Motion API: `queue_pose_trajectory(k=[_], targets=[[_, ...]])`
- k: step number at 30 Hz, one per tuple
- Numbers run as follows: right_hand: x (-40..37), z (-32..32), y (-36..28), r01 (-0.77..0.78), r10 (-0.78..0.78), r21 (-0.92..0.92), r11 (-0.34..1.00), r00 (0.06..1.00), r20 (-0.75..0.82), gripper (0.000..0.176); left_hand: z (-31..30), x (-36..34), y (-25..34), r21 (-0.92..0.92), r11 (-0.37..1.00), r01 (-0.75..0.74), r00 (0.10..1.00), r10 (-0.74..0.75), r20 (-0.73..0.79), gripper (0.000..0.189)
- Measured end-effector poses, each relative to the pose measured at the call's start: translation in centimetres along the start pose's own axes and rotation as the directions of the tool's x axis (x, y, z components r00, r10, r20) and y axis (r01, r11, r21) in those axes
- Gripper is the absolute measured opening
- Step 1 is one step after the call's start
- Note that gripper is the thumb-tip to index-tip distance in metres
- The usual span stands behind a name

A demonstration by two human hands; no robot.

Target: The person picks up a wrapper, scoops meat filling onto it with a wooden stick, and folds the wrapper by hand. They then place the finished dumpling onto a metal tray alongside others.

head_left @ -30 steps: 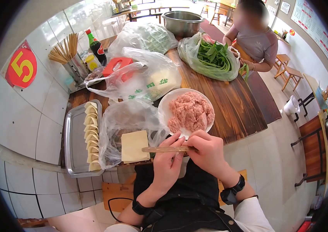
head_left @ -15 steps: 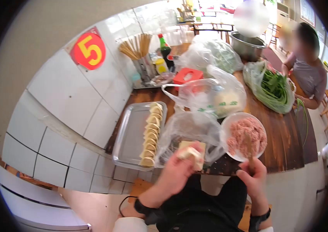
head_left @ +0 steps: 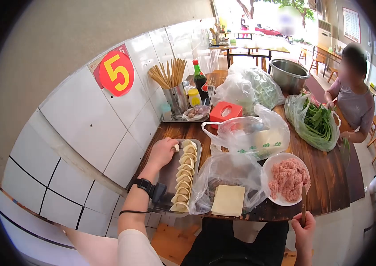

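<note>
My left hand (head_left: pixel 162 151) is closed at the far end of a metal tray (head_left: pixel 165 179), with the pale tip of a folded wonton (head_left: pixel 177 147) showing at its fingertips. Beside it, a row of folded wontons (head_left: pixel 183 177) runs along the tray's right side. My right hand (head_left: pixel 304 226) grips a flat wooden stick (head_left: pixel 304 204), upright at the near rim of a white bowl (head_left: pixel 271 195). Pink minced meat (head_left: pixel 289 178) fills that bowl. Between tray and bowl, a stack of square wrappers (head_left: pixel 228 200) lies on a clear plastic bag (head_left: pixel 205 186).
Behind stand a red tissue box (head_left: pixel 226 113), a bag with pale contents (head_left: pixel 263 137), a bag of green vegetables (head_left: pixel 314 126) and a steel pot (head_left: pixel 289 75). Chopsticks (head_left: pixel 170 75) and a sauce bottle (head_left: pixel 200 80) are by the tiled wall. Another person (head_left: pixel 352 97) sits at right.
My left hand has moved from above the wrappers to the tray's far end, carrying the folded wonton. The stick in my right hand has come out of the meat to the bowl's rim.
</note>
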State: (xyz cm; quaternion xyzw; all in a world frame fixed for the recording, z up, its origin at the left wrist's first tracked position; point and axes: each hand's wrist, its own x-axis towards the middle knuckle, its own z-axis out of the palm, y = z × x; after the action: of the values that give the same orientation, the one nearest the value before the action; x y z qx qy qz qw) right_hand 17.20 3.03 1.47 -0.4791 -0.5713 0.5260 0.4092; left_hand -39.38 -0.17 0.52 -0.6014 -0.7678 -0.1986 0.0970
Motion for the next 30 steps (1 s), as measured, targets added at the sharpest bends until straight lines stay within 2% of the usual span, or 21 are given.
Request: queue_pose_trajectory(k=[5,8,12,14,18,20,21,23,24,25,26,27,28,30], targets=[[0.3,0.3,0.5,0.0,0.0,-0.028,1.0,1.0,0.004,0.013,1.4,0.6,1.0,-0.028,0.999,0.032,0.995,-0.035,-0.091,0.024],[0.3,1.1,0.0,-0.016,0.017,-0.033,0.999,1.0,0.024,0.013,1.5,0.9,2.3,0.006,0.997,0.083,0.992,-0.082,-0.095,0.024],[0.2,1.7,-0.2,-0.001,0.003,-0.037,0.999,0.999,0.051,0.013,1.5,1.2,2.5,-0.001,0.999,0.038,0.995,-0.038,-0.088,0.024],[0.2,1.5,0.1,0.002,-0.001,-0.026,1.0,0.999,0.051,0.013,1.4,1.2,2.7,-0.063,0.996,0.058,0.998,-0.059,-0.015,0.025],[0.1,1.4,0.0,-0.01,0.011,-0.029,1.0,0.999,0.051,0.012,1.6,1.1,3.1,-0.092,0.994,0.06,0.997,-0.064,-0.035,0.028],[0.0,1.4,0.1,-0.004,0.006,-0.029,1.0,0.998,0.066,0.012,2.4,1.0,2.7,-0.048,0.997,0.053,0.988,-0.06,-0.143,0.03],[0.0,1.2,0.1,0.001,0.002,-0.029,1.0,0.997,0.078,0.011,1.7,0.9,2.8,-0.049,0.997,0.053,0.988,-0.059,-0.143,0.03],[-0.1,0.8,0.1,0.02,-0.017,-0.047,0.999,0.998,0.067,0.011,0.3,0.3,2.9,-0.034,0.991,0.129,0.972,-0.133,-0.193,0.031],[0.0,0.6,0.2,0.039,-0.036,-0.062,0.997,0.998,0.058,0.01,-1.0,-0.1,4.3,-0.034,0.991,0.13,0.972,-0.134,-0.193,0.031],[0.3,0.4,0.6,0.035,-0.031,-0.062,0.997,0.998,0.059,0.01,-3.3,-0.8,6.5,-0.138,0.972,0.192,0.948,-0.22,-0.231,0.03],[0.8,0.0,1.3,0.111,-0.11,-0.082,0.99,0.994,0.019,0.009,-5.4,-1.7,8.7,-0.241,0.938,0.249,0.916,-0.309,-0.255,0.029],[1.0,-0.4,1.9,0.182,-0.185,-0.106,0.978,0.983,-0.021,0.008,-6.6,-2.9,11.4,-0.234,0.955,0.182,0.921,-0.249,-0.301,0.028],[1.2,-0.5,2.2,0.165,-0.169,-0.11,0.98,0.985,-0.026,0.008,-7.0,-4.5,14.4,-0.227,0.968,0.11,0.921,-0.185,-0.343,0.027],[2.2,-0.8,1.7,0.269,-0.287,-0.181,0.946,0.954,-0.082,0.005,-6.1,-7.8,20.4,-0.382,0.924,-0.015,0.983,-0.056,-0.175,0.028]])
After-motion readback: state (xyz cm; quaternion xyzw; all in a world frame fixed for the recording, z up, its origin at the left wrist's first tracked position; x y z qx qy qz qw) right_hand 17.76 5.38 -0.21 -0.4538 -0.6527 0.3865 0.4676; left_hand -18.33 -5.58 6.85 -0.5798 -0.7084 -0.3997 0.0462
